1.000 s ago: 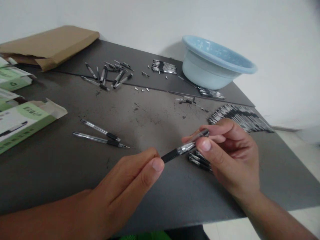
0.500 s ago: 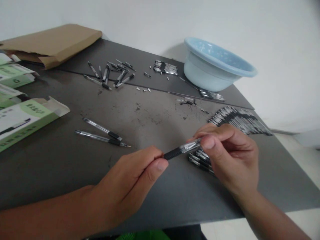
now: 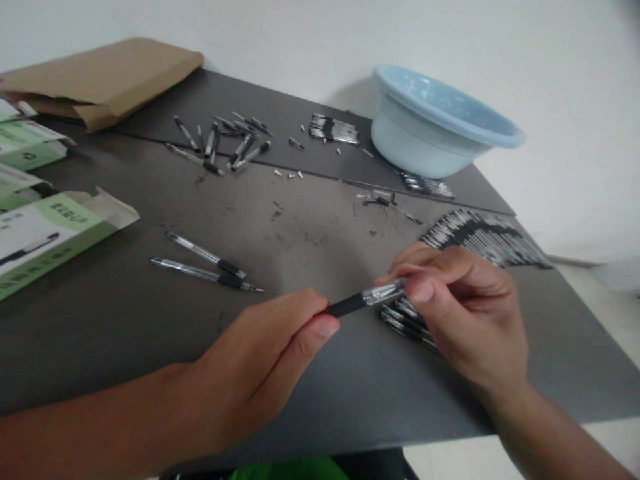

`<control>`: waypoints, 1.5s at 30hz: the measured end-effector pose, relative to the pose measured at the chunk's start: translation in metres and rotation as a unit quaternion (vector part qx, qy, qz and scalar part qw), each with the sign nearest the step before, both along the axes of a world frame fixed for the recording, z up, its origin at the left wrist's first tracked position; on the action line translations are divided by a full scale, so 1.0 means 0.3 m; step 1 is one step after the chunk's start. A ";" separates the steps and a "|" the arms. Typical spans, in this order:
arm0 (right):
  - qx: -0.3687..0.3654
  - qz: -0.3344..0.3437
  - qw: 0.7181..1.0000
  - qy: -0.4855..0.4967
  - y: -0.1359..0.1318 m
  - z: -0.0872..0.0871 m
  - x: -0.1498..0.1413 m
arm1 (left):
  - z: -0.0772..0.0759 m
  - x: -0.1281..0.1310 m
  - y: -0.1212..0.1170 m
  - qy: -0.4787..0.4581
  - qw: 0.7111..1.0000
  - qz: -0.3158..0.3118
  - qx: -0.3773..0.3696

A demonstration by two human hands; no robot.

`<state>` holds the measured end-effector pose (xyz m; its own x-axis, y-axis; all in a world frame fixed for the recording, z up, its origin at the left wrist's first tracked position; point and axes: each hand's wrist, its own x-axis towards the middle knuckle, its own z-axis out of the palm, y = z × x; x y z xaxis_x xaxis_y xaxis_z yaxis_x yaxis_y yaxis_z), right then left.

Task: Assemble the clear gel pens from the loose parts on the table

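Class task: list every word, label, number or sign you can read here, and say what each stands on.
Nearest green-and-white box: dark characters, apparently Chinese, on the top and side; too blurred to quote.
Farther green-and-white box: a dark sign resembling a recycling triangle; no readable words.
Held pen: no readable lettering.
No word, brand or number can be read with certainty.
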<state>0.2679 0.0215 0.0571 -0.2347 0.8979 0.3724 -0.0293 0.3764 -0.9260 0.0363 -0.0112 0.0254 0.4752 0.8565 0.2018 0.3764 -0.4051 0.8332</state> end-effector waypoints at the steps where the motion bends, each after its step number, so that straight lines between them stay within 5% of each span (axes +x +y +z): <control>1: 0.000 0.005 1.000 0.005 0.000 0.002 0.000 | 0.002 -0.001 0.002 0.003 1.000 -0.005 0.006; 12: 0.027 0.044 0.999 0.002 0.004 -0.037 0.007 | -0.012 -0.021 0.013 -0.023 0.998 -0.057 0.024; 18: 0.151 0.121 0.977 -0.094 0.010 -0.048 -0.036 | -0.019 -0.019 0.004 -0.085 0.992 -0.092 -0.024; 24: 0.004 0.114 0.993 -0.019 -0.019 -0.052 -0.057 | -0.063 -0.004 0.003 -0.156 0.983 -0.068 -0.070; 28: -0.028 -0.003 0.995 0.091 0.019 -0.020 -0.004 | -0.090 0.000 0.007 -0.183 0.971 -0.032 -0.147; 32: 0.036 -0.137 0.989 0.048 0.127 0.082 0.064 | -0.095 0.004 0.009 -0.199 0.970 -0.008 -0.136; 35: 0.109 -0.173 0.963 -0.177 0.259 0.155 0.073 | -0.087 0.003 0.005 -0.191 0.974 -0.003 -0.118; 37: 0.148 -0.161 0.906 -0.362 0.376 0.181 0.055 | -0.079 -0.001 0.002 -0.181 0.977 -0.003 -0.114; 45: 0.172 -0.093 0.805 -0.560 0.895 0.109 -0.062 | -0.060 -0.015 0.011 -0.133 0.989 -0.022 -0.066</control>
